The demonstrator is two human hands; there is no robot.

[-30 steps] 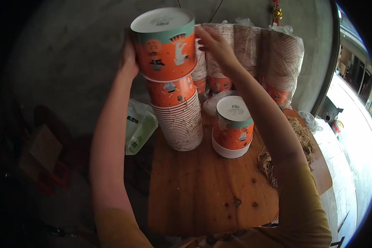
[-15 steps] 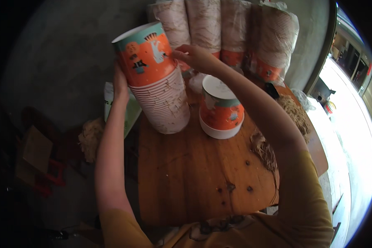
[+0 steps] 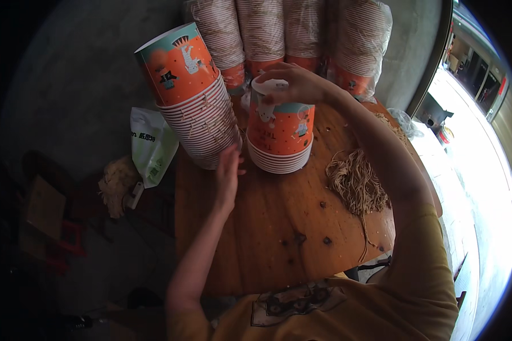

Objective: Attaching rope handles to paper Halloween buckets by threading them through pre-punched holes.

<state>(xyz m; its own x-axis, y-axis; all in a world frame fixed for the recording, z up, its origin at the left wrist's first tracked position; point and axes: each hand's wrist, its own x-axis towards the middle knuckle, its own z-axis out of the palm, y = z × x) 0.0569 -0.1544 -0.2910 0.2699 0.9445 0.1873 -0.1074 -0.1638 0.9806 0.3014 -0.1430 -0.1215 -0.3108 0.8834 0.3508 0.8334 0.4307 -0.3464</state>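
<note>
Standing upright on the table [image 3: 256, 244], the short tub stack [image 3: 280, 135] lies at two o'clock from the left hand [image 3: 228, 176], its long axis vertical. The right hand [image 3: 296, 83] is the nearer, arched over the top with fingers bent; whether they pinch it cannot be told. The left hand is unclenched, nothing visible in it, fingertips at the foot of the tall tub stack [image 3: 196, 111], which leans toward eleven o'clock; contact there is unclear. Twine [image 3: 355, 182] lies at the short tub stack's four o'clock
</note>
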